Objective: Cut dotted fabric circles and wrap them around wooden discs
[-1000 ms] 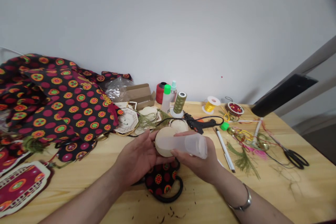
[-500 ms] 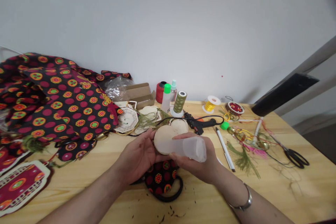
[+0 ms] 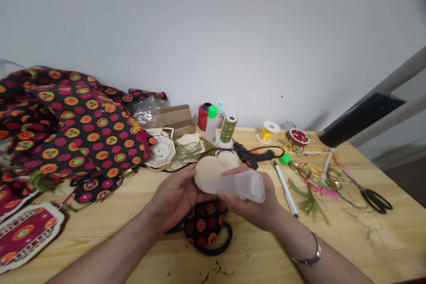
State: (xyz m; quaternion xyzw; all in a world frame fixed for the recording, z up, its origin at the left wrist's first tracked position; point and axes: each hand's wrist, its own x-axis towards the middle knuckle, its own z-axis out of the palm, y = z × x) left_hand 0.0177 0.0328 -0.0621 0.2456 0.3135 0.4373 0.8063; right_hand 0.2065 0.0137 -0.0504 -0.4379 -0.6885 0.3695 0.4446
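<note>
A pale round wooden disc [image 3: 208,169] rests in my left hand [image 3: 175,197], whose thumb and fingers hold its left and lower edge. My right hand [image 3: 254,213] grips a translucent white squeeze bottle [image 3: 244,186], tilted so that its base points up toward me and its neck end lies over the disc. The bottle's tip is hard to make out against the disc. Below both hands lies a patterned fabric piece with a black loop [image 3: 208,224]. Just behind the disc is a second pale round piece [image 3: 229,158] on the table.
Patterned cloth [image 3: 96,124] is heaped at the left. At the back stand a green-capped bottle [image 3: 211,124], a green thread spool [image 3: 229,128] and a black glue gun [image 3: 256,156]. To the right lie a white pen [image 3: 285,190], a green cap [image 3: 285,159], a tassel [image 3: 308,202] and scissors [image 3: 376,199].
The bottle and my right hand have shifted slightly to the right, and the disc has tilted and risen a little. Everything else on the table stays put.
</note>
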